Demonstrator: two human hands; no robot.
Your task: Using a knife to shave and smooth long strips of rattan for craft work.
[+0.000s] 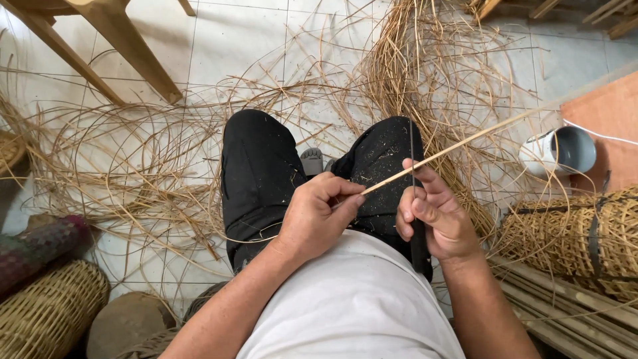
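Observation:
My left hand (pixel 318 214) pinches the near end of a long thin cane strip (pixel 465 141) between thumb and fingers, above my lap. The strip runs up and to the right, past a white pipe piece. My right hand (pixel 433 214) grips a dark, narrow knife (pixel 417 240) held upright, its blade (pixel 412 149) crossing the strip just right of my left fingertips. Both hands hover over my black trousers (pixel 260 174), which are dusted with shavings.
Loose cane strips and shavings (pixel 412 73) cover the tiled floor ahead. A woven basket (pixel 50 309) sits at lower left, an open-weave basket (pixel 578 236) and bamboo slats (pixel 571 312) at right. A white and grey pipe fitting (pixel 559 151) lies at right. Wooden legs (pixel 126 50) stand upper left.

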